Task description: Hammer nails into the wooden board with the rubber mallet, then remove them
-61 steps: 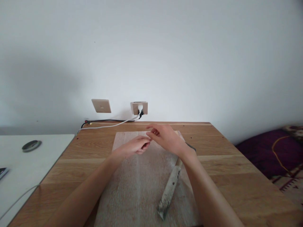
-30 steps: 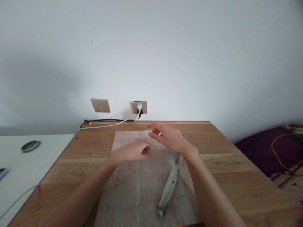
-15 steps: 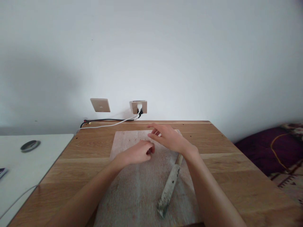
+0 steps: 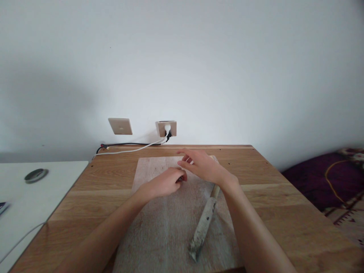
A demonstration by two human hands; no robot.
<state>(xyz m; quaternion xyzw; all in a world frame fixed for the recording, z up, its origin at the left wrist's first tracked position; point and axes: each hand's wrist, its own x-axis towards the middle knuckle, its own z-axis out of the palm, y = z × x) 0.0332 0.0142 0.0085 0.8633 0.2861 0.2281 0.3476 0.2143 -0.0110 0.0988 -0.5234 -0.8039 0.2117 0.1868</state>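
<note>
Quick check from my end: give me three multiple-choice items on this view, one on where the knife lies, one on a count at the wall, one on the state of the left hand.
1. Where does the knife lie?
A. on the cutting board, beside the right forearm
B. on the white table
C. in the right hand

2. How many plates are on the wall?
A. one
B. two
C. four

3. How is the left hand?
A. flat and spread
B. curled, fingertips on the board
C. lifted off, holding the knife

Answers: 1 A, the blade rests on the board with no hand on it. 2 B, a blank plate and a socket with plugs in it. 3 B, its fingers curl near the open right hand.
</note>
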